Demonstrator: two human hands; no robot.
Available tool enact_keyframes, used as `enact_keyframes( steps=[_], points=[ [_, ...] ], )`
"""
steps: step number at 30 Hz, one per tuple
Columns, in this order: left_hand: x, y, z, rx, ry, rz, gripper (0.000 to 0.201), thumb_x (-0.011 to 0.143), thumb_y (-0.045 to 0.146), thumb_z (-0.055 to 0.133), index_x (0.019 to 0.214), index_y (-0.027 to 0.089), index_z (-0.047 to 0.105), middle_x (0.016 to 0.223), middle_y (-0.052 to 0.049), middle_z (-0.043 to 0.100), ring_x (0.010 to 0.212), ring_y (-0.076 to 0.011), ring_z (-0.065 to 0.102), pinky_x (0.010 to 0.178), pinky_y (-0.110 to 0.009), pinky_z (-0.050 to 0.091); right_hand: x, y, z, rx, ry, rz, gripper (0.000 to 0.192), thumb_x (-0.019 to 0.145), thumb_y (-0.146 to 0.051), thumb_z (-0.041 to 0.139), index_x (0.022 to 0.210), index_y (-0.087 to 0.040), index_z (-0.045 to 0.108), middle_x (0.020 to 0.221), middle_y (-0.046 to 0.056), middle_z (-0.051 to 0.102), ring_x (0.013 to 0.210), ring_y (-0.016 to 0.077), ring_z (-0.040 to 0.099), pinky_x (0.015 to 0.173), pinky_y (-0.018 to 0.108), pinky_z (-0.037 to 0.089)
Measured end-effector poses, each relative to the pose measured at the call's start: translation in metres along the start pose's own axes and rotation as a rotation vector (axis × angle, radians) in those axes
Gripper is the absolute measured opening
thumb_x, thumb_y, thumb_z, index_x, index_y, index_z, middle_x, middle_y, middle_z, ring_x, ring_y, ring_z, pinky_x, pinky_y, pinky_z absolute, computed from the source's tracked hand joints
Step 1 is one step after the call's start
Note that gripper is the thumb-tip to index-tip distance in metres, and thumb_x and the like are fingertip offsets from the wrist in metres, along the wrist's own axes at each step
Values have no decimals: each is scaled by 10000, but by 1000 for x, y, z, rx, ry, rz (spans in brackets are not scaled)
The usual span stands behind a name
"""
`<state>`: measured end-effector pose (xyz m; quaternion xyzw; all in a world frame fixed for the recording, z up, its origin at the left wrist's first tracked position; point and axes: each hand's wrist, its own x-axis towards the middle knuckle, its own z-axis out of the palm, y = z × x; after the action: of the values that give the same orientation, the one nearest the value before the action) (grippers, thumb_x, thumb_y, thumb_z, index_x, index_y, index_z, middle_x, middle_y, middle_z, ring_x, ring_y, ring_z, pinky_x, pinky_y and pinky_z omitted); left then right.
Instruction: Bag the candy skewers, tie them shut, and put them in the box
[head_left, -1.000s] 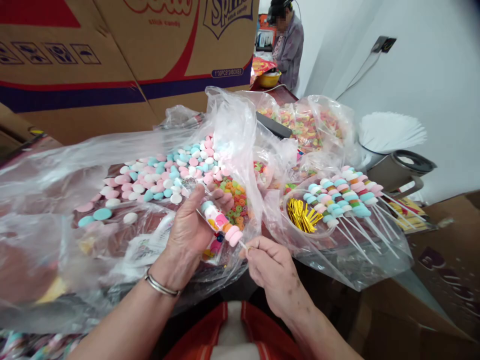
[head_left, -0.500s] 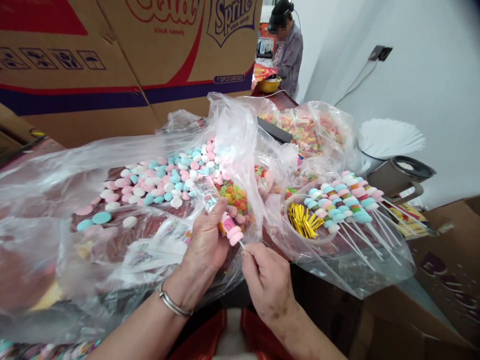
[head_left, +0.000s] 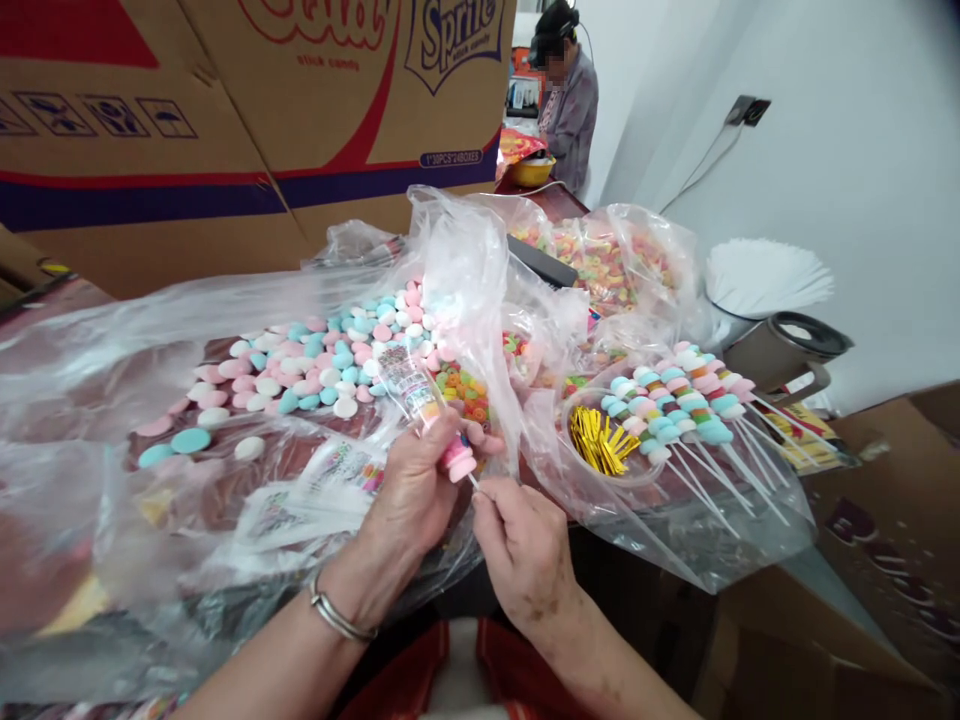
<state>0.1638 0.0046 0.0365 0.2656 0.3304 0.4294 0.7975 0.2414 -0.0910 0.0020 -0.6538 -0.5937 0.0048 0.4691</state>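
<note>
cluttered worktable under loose clear plastic, seen from close by. nearest, the right hand (head_left: 525,555) pinches the thin white stick at its bottom end, fingers pressed together. just beyond, the left hand (head_left: 420,480) is closed round the candy skewer (head_left: 439,430), whose upper part sits inside a narrow printed sleeve (head_left: 405,380). to sleeve it well, i'd judge: keep the stick straight, steady the wrapper, don't crush the discs. right of them, gold twist ties (head_left: 600,440) in a bowl and finished skewers (head_left: 686,395). farther left, loose pastel candy discs (head_left: 315,360); beyond, cardboard boxes (head_left: 247,120) and another person (head_left: 570,95).
</note>
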Motion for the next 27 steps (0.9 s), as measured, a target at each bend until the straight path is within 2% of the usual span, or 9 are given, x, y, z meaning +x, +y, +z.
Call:
enact_keyframes(
  steps=[3,6,10,13,15,18,21,24,27],
  points=[
    [14,26,-7,-77,87,31,289,829,425,693,844,137,674,724,-89,724,714,-227,711,710,-354,601,-2,0,-11,233,-156,185,244,939,-192,424,789,-169,615,577,-22,542,515,104,492,528,205,379],
    [23,41,-6,-81,159,127,222,880,340,642,787,140,662,659,-51,689,619,-179,683,675,-315,597,-4,-4,-14,284,-169,205,243,931,-212,434,779,-169,620,580,-26,515,515,99,464,523,204,371],
    [10,20,6,-6,58,97,225,753,254,781,658,144,609,505,45,544,455,-103,553,602,-257,565,-1,-7,-5,313,-151,195,242,926,-217,424,780,-168,610,587,-28,501,523,100,453,534,212,365],
    [-2,4,10,-19,-2,53,250,686,250,834,665,132,614,532,40,559,483,-102,567,620,-255,563,2,-3,-2,371,-156,271,226,925,-248,437,790,-167,600,601,-35,474,527,96,420,529,213,351],
    [-3,5,7,-29,0,27,237,704,271,824,723,122,640,596,0,618,550,-139,624,628,-274,570,2,0,-5,438,-184,336,215,923,-274,455,790,-172,591,592,-46,436,525,94,393,515,214,332],
    [7,22,0,-57,74,40,192,795,298,745,812,127,660,686,-47,673,659,-199,683,673,-341,596,-1,0,-11,659,-280,506,225,927,-314,465,777,-182,567,551,-66,393,501,86,359,481,207,298],
    [13,31,-1,-58,96,107,161,818,268,722,779,128,654,619,-12,633,584,-154,644,699,-339,599,0,-5,-11,854,-348,655,226,915,-321,470,763,-179,558,488,-82,388,455,76,346,452,202,271],
    [3,16,7,-10,-16,98,191,766,269,772,733,129,645,514,40,546,470,-101,556,637,-275,576,6,-10,-4,927,-320,701,230,905,-330,475,758,-174,557,445,-90,386,418,70,342,435,202,259],
    [-11,-6,11,7,-62,70,211,714,269,810,767,140,651,527,46,561,480,-97,554,644,-266,566,10,-7,4,948,-280,683,246,912,-374,484,805,-168,567,479,-90,379,415,65,330,425,204,255]
  ],
)
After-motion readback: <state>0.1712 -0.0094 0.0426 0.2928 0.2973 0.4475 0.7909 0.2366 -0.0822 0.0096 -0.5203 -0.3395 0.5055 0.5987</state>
